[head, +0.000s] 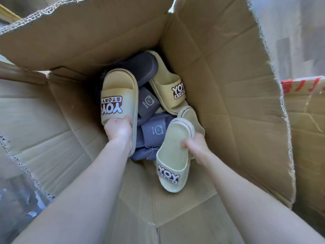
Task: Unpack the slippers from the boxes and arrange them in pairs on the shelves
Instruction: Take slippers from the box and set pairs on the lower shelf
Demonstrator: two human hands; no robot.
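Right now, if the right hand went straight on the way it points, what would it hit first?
Most likely the nearer grey BEAR slipper lying just beyond it. The right hand has a pale yellow slipper in its grip, so that heel would arrive first. Depth is hard to judge.

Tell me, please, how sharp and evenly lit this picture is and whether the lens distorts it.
Head view: the wide lens bows the box walls and stretches both forearms; the centre is sharp, YOY STORY legible on the yellow slipper in the left hand and the pale slipper in the right hand; light is soft, dimmer around the grey slippers; the upper-right background is washed out.
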